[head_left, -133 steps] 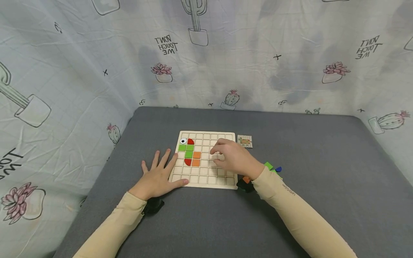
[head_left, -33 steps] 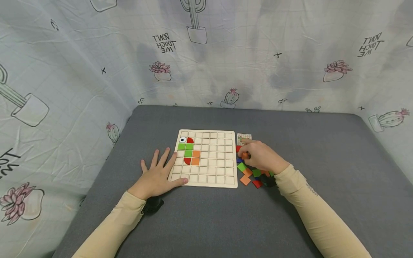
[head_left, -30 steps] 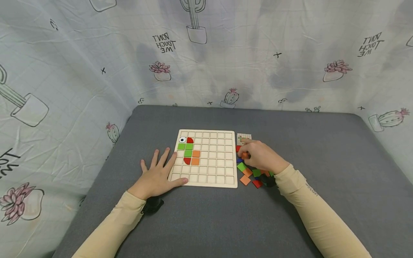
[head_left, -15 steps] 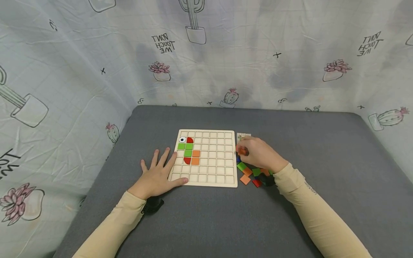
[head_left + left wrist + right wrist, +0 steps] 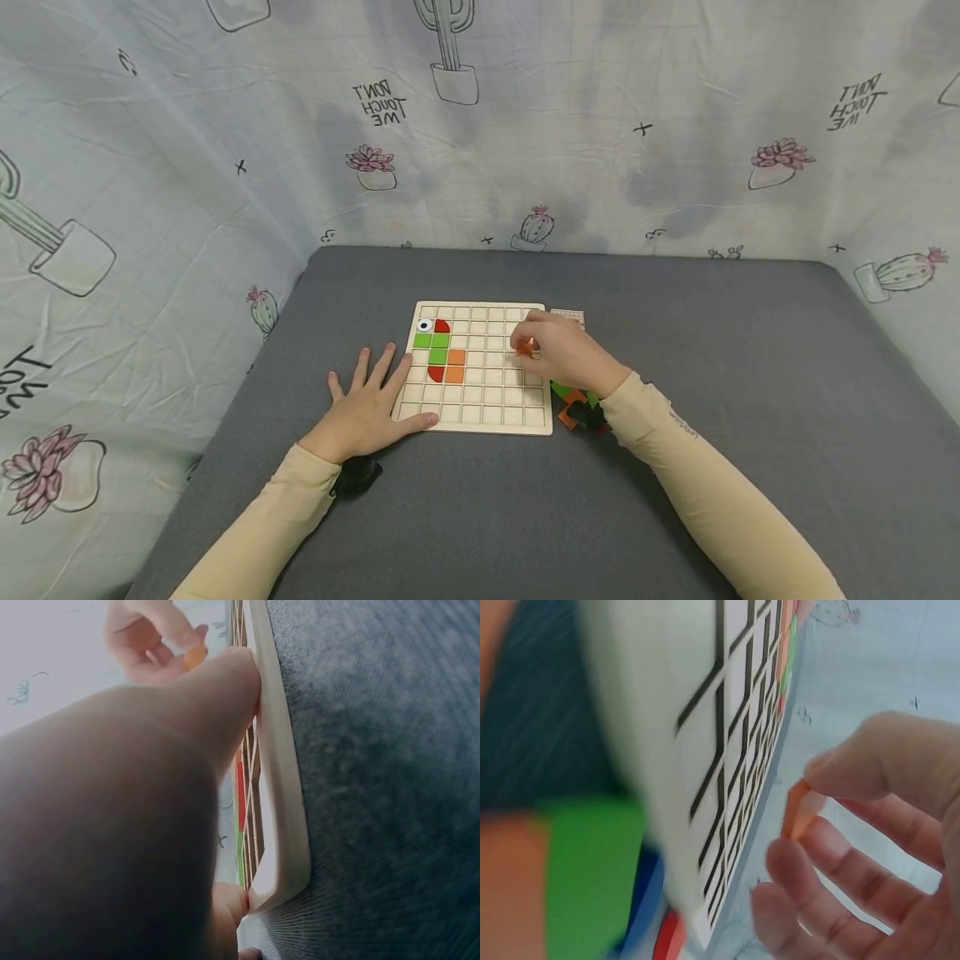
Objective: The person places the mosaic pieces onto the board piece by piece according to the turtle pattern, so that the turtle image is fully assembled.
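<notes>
My right hand pinches an orange square tile between thumb and fingertips, above the right side of the wooden grid board. My left hand lies with fingers spread at the board's left edge, its thumb over the near rim. In the grid's left part sit an eye tile, a red rounded piece beside it, several green tiles, two orange tiles and another red rounded piece.
Loose coloured tiles lie right of the board, partly hidden by the right wrist. In the right wrist view a green tile shows close up. A small patterned card lies at the board's upper right. Grey cloth covers the table.
My right hand earlier hovered over the board, then reached to the loose tiles, picked up an orange tile and has now moved left over the board with it. My left hand stays put.
</notes>
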`<state>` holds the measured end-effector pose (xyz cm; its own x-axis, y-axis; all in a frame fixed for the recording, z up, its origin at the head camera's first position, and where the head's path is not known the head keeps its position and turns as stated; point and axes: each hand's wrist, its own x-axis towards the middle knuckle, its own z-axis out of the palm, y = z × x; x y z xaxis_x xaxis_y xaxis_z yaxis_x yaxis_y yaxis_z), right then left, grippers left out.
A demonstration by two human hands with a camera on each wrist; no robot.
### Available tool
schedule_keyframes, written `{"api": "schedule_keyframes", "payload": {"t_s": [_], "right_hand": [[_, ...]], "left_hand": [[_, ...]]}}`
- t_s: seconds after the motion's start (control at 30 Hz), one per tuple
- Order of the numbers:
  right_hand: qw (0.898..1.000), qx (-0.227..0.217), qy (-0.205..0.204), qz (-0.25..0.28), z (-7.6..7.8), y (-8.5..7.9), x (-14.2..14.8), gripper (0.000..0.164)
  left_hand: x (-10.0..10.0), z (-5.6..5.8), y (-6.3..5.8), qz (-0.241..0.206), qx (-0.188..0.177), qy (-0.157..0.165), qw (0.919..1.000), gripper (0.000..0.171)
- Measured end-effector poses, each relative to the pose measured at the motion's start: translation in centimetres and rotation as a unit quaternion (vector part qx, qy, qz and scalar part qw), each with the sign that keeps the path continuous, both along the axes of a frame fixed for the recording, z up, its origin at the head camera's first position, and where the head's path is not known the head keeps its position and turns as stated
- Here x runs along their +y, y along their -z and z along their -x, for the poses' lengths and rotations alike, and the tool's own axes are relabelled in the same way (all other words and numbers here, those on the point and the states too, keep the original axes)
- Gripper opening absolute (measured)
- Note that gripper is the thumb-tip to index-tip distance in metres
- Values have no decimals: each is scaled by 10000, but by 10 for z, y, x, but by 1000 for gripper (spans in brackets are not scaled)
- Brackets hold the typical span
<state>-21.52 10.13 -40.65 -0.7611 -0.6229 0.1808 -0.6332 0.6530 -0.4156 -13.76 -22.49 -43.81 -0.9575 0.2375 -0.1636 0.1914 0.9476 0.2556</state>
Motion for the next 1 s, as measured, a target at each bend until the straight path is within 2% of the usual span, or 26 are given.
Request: {"api": "schedule_keyframes", "payload": {"t_s": [0.17,0.57,0.73,1.0], "right_hand": [[9998,-69,-170,77,2,1,-21,10],[9980,-84,-580,-240,7,1,-57,8],[9972,-260,-593,-382,8,1,-65,13],[9972,-197,-649,-316,11,3,-70,9]], "left_hand": [[0,0,0,12,2,7,10000,111],[0,0,0,3,14,18,10000,111],[0,-1,0,-39,8,17,10000,110],[0,0,0,-2,-4,19,10000,110]]}}
